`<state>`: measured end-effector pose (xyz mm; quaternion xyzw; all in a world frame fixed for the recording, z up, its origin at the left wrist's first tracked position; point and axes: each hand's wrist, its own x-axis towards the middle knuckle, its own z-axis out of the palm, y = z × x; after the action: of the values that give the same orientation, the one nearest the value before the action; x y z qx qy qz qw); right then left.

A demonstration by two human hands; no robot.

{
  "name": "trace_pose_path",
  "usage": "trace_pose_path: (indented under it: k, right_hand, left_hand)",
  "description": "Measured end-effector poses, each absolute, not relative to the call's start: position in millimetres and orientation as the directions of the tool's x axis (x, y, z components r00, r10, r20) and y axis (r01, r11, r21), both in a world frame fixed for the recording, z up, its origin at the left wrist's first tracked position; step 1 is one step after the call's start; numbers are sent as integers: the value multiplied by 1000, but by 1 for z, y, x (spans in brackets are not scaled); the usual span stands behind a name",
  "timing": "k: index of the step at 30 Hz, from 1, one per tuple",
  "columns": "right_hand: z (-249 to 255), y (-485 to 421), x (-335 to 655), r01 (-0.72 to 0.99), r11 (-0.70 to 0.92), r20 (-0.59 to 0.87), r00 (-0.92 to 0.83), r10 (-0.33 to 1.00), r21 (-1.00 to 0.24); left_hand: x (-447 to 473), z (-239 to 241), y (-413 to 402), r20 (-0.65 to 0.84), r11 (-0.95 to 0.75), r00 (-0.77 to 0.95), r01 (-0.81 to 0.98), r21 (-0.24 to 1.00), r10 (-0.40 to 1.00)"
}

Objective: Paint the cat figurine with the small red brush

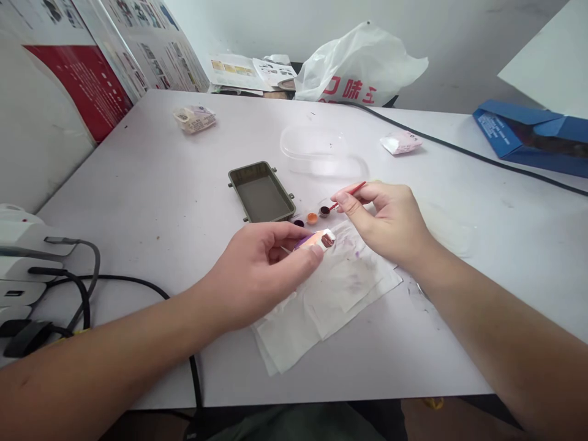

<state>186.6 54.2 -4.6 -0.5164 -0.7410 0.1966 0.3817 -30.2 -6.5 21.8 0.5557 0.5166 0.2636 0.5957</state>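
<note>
Clock positions were read from the small painted block [315, 239], with 12 o'clock pointing away from the person.

Left hand [271, 263]: fingers closed on the block, thumb along its near side. The block was held over the tissues [340, 300], orange and purple on its side, white near the end, and its dark brown end face turned toward 3 o'clock.

Right hand [390, 220]: between 2 and 3 o'clock. Thumb and fingers were pinched together on a thin red brush [351, 192]. The brush tip was at the dark paint pot [324, 211], between 12 and 1 o'clock; whether it was in the paint could not be told.

The orange paint pot [312, 218] sat at 12 o'clock, just beside the dark one; the purple paint pot [299, 223] sat between 10 and 11, partly hidden by the left hand.

Other items on the table [138, 177]: a grey-green open box [261, 199] near 10 o'clock; a clear plastic container [316, 144] at 12, beyond the pots; a pinkish packet [400, 143] between 1 and 2; a blue box [519, 138] at 2, well apart. A white plastic bag [358, 61] stood at the far edge, just past 12.
</note>
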Motion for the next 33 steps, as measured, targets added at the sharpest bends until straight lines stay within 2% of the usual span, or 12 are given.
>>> trace_pose_path:
  k: [4,10,19,23,26,28,33]
  right_hand:
    - [-1,52,189,583,396,419,-104,902,-709]
    - [4,48,192,560,429,489,-49,871,-709]
    - [-5,58,194,519,367,388,-74,919,-772]
    - [0,53,191,482,375,398,-58,915,-792]
    - [8,42,189,437,354,372,-46,927,-827]
    - [12,34,188,425,343,326,-114,938,-838]
    - [13,23,184,390,406,317,-274,908,-827]
  left_hand:
    - [-30,21,-10,-299,205,308,302,931,903]
    - [-26,35,-6,-350,167,320,481,861,880]
    - [-29,20,-5,-265,85,292,508,857,919]
    - [-29,23,-4,-339,125,295,560,819,893]
    - [-29,23,-3,-294,90,297,549,831,908]
    - [-29,23,-3,-265,68,299,537,841,917]
    - [-29,26,-2,-333,114,314,554,825,889]
